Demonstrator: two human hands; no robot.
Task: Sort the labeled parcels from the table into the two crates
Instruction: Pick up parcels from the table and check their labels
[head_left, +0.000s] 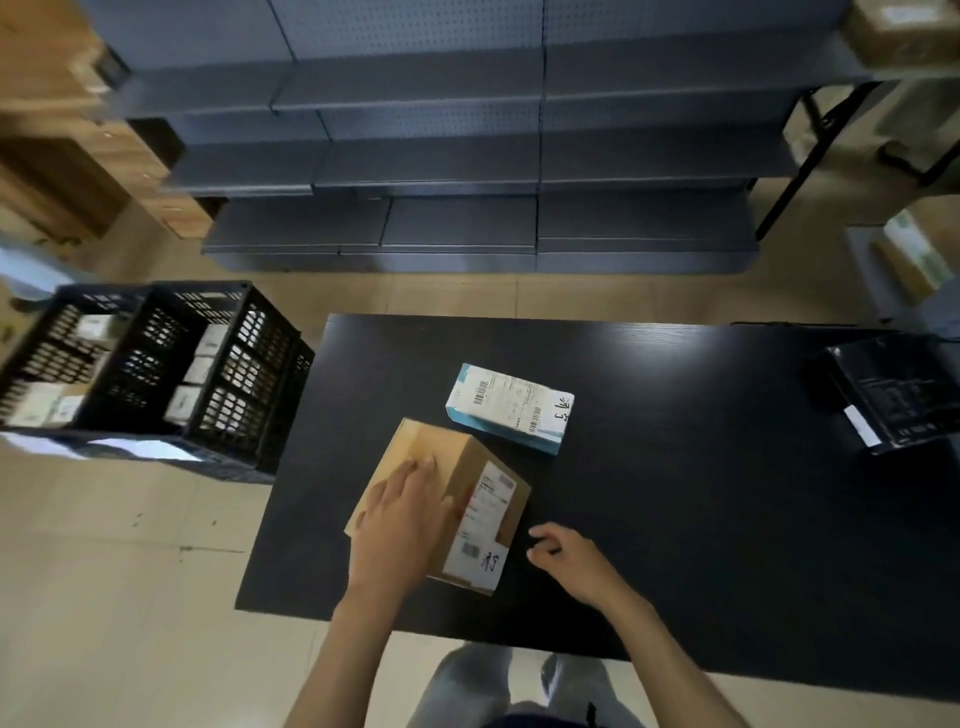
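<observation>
Head view: a brown cardboard parcel with a white shipping label (441, 499) is seen lying on the black rectangular table (675, 467), nr the front-left edge. The left hand (402, 525) is laid flat on the parcel's top w/ fingers straight, pressing, nothing gripped. The right hand (563, 561) is held just beside the parcel's right side, apart from it, fingers loosely curled, nothing held. A white-and-teal labeled box (509, 408) is placed just behind the brown parcel, handwritten mark facing up. Two black slatted plastic crates (150, 364) are stood side by side off the table's left edge, each already part-filled w/ small white parcels. A black box (893, 395) is seen at the far right of the table.

Step in hand, as judged: label check, then pickup. The handwritten mark nr the label's corner should be read first so the right crate is picked. The parcel is best clamped from both sides, lifted level, then lowered into the crate rather than dropped.
</observation>
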